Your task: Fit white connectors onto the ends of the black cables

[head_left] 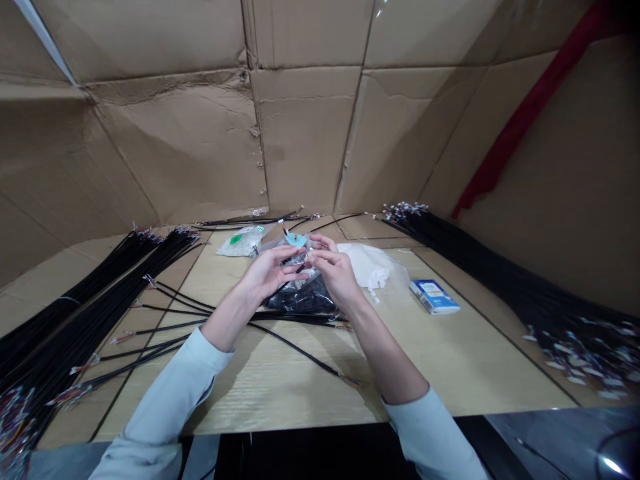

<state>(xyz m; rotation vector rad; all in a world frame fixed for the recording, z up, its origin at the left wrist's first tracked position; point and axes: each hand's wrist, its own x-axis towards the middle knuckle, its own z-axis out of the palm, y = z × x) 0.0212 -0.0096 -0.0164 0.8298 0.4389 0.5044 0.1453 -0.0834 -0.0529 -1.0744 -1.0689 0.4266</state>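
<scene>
My left hand (267, 270) is raised over the middle of the table, its thumb and fingers closed around the end of a black cable (280, 290). Close beside it, my right hand (336, 268) pinches at the cable's tip; the small piece between those fingertips is too small to make out. Behind and below the hands lies a clear plastic bag of black parts (303, 295). A pale teal piece (296, 239) shows just past the fingertips. Several loose black cables (295, 350) with bare coloured wire ends lie under my wrists.
Long bundles of black cables lie at the left (100, 293) and right (465, 267). A bag with a green label (243, 241) sits behind my left hand. White connectors spill from a white bag (355, 260) near a blue-and-white box (434, 297). Cardboard walls (305, 133) enclose the back.
</scene>
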